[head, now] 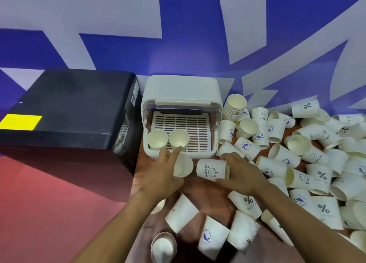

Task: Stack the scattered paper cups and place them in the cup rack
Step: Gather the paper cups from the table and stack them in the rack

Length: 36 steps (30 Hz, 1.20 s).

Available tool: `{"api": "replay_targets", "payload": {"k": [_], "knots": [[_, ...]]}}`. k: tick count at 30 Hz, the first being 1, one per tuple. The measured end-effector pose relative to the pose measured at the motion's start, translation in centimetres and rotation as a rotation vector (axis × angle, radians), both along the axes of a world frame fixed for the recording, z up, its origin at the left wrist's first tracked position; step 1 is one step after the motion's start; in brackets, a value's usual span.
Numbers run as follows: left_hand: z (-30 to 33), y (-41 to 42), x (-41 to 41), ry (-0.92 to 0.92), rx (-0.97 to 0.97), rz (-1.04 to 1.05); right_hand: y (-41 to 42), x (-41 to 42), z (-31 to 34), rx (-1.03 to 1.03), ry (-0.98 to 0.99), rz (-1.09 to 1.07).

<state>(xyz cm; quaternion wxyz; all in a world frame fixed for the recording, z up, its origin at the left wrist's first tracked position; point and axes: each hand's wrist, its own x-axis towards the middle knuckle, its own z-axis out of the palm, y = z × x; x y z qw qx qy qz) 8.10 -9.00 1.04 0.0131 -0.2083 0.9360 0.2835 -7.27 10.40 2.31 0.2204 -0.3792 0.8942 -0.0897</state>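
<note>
Two cups are sitting in the white cup rack. The left hand is holding a plain cup, and the right hand is gripping a bear cup. Many loose cups are still lying around, so most work is waiting.

We see the left hand holding a plain white paper cup, the right hand gripping a "Bear"-printed white paper cup, before the white plastic cup rack.

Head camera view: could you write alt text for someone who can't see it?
A person's left hand holds a plain white paper cup while the right hand grips a white "Bear" paper cup, before an open white plastic cup rack holding two cups. Scattered paper cups cover the table's right side.
</note>
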Motion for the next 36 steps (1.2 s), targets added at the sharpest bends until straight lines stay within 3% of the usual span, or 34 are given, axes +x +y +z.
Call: {"api": "replay_targets", "payload": {"k": [9, 21, 36], "knots": [[2.7, -3.5, -0.4, 0.118, -0.059, 0.155, -4.5, -0.4, 2.1, -0.194, -0.042, -0.023], [3.4, -7.8, -2.5, 0.112, -0.028, 0.267, -11.5, -0.9, 2.5, -0.375, 0.094, -0.009], [-0.1, -9.5, -4.7, -0.064, -0.067, 0.248, -15.5, -1.4, -2.3, -0.294, 0.021, -0.051]]}}
